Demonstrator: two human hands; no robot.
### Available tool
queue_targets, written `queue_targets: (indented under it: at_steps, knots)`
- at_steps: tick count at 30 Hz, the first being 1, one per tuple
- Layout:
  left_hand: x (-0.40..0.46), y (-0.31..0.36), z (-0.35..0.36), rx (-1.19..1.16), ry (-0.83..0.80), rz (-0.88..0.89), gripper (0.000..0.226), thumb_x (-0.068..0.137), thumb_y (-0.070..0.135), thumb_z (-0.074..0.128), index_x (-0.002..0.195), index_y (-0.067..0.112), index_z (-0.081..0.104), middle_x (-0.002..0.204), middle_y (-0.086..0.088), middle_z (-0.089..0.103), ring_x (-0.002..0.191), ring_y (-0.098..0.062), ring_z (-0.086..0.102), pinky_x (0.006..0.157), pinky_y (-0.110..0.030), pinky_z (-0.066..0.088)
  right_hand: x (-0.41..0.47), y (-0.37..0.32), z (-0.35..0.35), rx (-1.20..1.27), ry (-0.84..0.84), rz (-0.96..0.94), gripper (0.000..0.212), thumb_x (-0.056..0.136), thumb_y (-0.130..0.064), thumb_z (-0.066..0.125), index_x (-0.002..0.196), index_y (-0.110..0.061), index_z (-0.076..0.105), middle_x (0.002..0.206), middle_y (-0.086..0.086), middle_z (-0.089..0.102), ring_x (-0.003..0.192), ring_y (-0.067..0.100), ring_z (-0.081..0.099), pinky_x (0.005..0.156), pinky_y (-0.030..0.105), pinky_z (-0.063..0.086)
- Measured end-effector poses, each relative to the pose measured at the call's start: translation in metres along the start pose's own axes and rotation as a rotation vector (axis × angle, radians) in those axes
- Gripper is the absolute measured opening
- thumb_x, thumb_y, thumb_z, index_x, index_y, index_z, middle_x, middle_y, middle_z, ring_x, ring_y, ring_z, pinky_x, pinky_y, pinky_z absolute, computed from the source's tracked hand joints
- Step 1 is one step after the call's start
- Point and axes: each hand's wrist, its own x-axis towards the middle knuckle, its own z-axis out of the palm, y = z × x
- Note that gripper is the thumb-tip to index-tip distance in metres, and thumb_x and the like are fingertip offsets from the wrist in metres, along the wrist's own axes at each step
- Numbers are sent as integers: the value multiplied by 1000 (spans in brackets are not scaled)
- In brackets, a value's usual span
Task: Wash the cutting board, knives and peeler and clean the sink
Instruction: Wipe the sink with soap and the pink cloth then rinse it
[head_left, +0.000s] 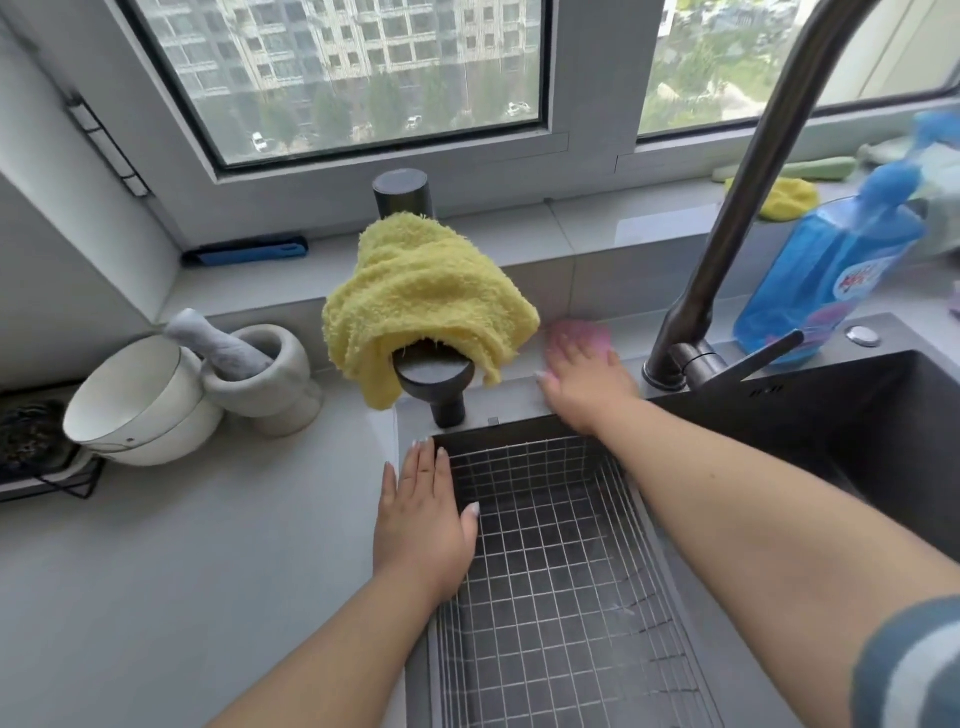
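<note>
The dark sink (831, 415) fills the right half of the view, with a wire basket (561, 582) set in its left part. My left hand (423, 519) lies flat, fingers straight, on the sink's left rim beside the basket. My right hand (584, 379) presses a pink cloth (579, 332) onto the sink's back rim, against the tiled ledge, just left of the faucet base (675, 358). No cutting board, knife or peeler is visible.
A yellow towel (426, 301) hangs over a dark dispenser (436, 384) behind the basket. White bowls (140, 405) and a stone mortar with pestle (260, 369) stand on the counter at left. A blue detergent bottle (826, 275) stands at right, behind the sink.
</note>
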Motion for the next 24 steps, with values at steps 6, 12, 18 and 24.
queue_targets:
  at_steps: [6, 12, 18, 24]
  knots:
    - [0, 1, 0, 17, 2, -9, 70, 99, 49, 18, 154, 11, -7, 161, -7, -15, 147, -20, -17, 119, -41, -13, -2, 31, -7, 12, -21, 92, 78, 94, -63, 20, 154, -14, 13, 161, 10, 0, 148, 29, 4, 120, 46, 5]
    - [0, 5, -2, 69, -24, -20, 70, 99, 43, 22, 154, 9, -6, 160, -9, -15, 147, -23, -17, 119, -43, -11, -29, 35, 5, 173, 45, 54, 51, 97, -39, 38, 141, -12, 42, 159, 9, 20, 146, 27, 16, 117, 45, 18]
    - [-3, 6, -12, 185, -75, -48, 69, 96, 36, 30, 154, 9, 4, 161, -8, -12, 148, -23, -12, 119, -47, -8, -68, 30, -2, 465, 61, 145, 25, 101, -24, 39, 112, -8, 56, 135, 17, 53, 123, 32, 49, 93, 33, 38]
    - [-4, -5, -31, -36, -103, 5, 61, 99, 37, 32, 153, 13, 20, 163, -3, 3, 149, -17, -1, 120, -41, -3, -125, 45, -17, 1228, 10, 259, 24, 98, -13, 46, 116, -9, 62, 90, 9, 71, 80, 23, 69, 74, 35, 53]
